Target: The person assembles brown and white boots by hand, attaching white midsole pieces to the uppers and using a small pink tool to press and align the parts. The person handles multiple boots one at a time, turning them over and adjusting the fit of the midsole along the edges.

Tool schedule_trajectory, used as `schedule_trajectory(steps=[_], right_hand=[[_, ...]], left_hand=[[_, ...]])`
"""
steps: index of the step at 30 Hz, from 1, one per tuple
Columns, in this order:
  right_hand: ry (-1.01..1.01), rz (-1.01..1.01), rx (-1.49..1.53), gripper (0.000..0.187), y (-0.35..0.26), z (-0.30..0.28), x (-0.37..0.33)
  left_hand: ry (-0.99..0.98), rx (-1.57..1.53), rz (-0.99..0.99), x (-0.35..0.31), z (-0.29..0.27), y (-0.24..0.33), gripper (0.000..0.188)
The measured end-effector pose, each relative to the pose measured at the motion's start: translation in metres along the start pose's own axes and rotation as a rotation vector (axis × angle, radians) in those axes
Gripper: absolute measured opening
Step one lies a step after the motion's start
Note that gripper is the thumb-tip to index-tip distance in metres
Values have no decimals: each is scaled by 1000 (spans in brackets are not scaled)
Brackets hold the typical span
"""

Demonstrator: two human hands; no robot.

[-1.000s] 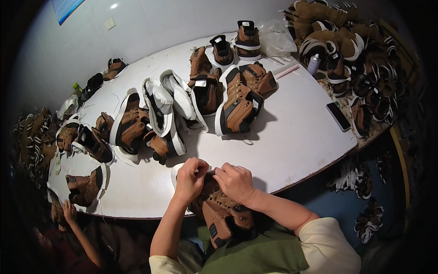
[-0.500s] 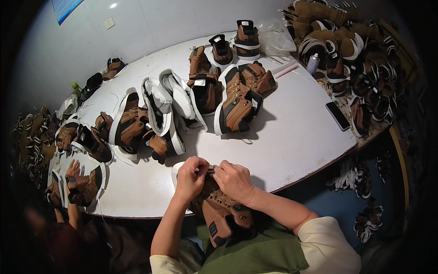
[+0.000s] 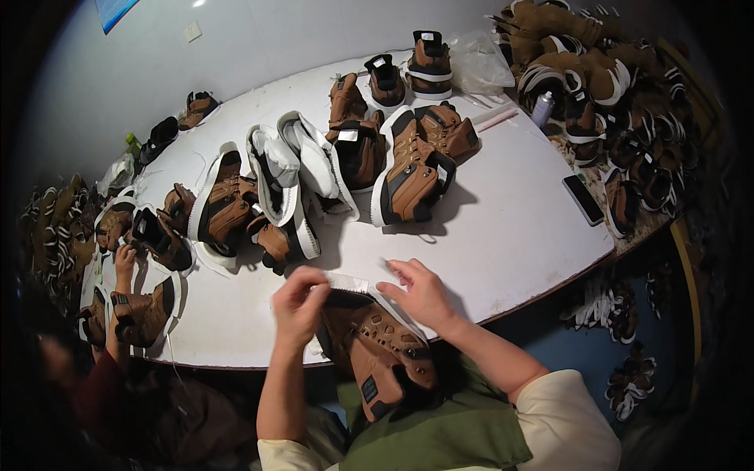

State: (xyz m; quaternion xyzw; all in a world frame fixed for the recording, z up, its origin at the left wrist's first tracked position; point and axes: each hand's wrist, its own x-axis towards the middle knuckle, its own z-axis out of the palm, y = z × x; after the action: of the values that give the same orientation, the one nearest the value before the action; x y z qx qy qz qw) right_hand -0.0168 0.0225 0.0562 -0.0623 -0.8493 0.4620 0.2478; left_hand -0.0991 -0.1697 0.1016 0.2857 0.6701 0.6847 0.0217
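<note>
A brown and black lace-up shoe (image 3: 373, 334) rests between my forearms at the table's near edge. Its toe faces away, and a white sole edge (image 3: 404, 312) runs along its right side. My left hand (image 3: 298, 306) is closed in a pinch beside the toe; what it pinches is too small to make out. Just right of the toe, my right hand (image 3: 422, 295) has partly curled fingers and its thumb held off them. A thin, blurred pale thing shows at its index fingertip. A white sole part shows beyond the toe, between the hands.
Several brown shoes (image 3: 408, 177) and white-soled pieces (image 3: 275, 177) stand across the white table (image 3: 503, 235). A phone (image 3: 583, 199) lies near its right edge. Beyond are a spray can (image 3: 542, 108) and heaped shoes. At left, a co-worker's hand (image 3: 125, 263) is among other shoes.
My hands have parted from their close pinch over the toe, left hand leftward and right hand rightward. More of the shoe's toe and sole shows. The co-worker's hand has moved farther away.
</note>
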Motion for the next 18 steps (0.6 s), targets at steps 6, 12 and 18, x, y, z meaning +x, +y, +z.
schedule_trajectory(steps=[6,12,18], right_hand=[[-286,319,463,38,24,5,-18],[-426,561,667,20,34,18,-21],[-362,681,997,14,36,18,-18]], left_hand=[[-60,-17,-239,-99,-92,17,6],[-566,1093,-315,-136,-97,25,15],[-275,617,95,-66,-25,48,20]])
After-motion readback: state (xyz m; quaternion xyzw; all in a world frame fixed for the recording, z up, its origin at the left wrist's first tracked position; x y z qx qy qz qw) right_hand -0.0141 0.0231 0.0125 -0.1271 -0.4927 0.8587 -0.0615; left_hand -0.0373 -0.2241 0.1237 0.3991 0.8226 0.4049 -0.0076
